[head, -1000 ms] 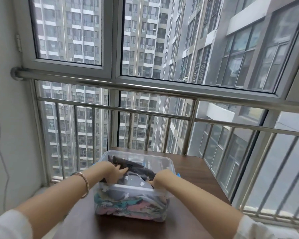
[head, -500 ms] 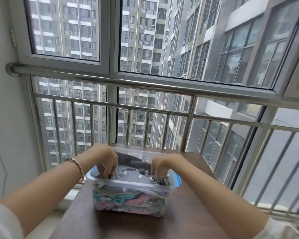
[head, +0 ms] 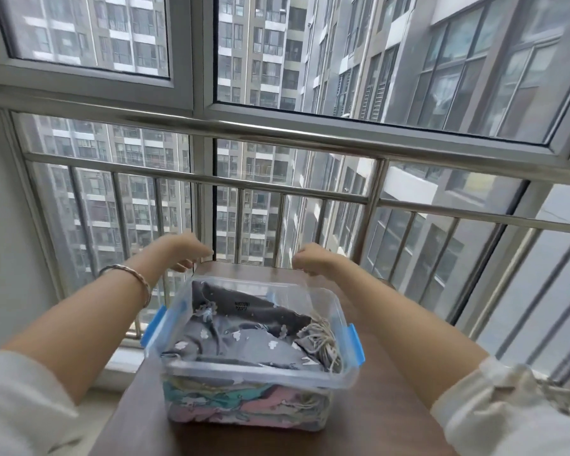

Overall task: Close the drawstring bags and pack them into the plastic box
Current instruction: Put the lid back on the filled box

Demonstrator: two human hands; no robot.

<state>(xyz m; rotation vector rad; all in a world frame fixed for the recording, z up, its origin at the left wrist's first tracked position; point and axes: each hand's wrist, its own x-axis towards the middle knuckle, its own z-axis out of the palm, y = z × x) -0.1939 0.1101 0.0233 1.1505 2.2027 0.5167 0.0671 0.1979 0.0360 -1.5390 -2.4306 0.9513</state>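
Bags (head: 244,337) fill the clear box (head: 254,373) to its rim. A grey one with small pale marks lies crumpled on top, its cream cords (head: 323,340) bunched at the right end. Teal and pink ones show pressed flat through the near wall. Blue latches (head: 153,327) sit on both short sides. The box stands on a brown table (head: 375,422) beside the railing (head: 277,192). Left hand (head: 185,251), bracelet (head: 135,278) on its wrist, and right hand (head: 313,258) hover above the box's far edge, apart from it. Their fingers are loosely curled downward, gripping nothing, and slightly blurred.
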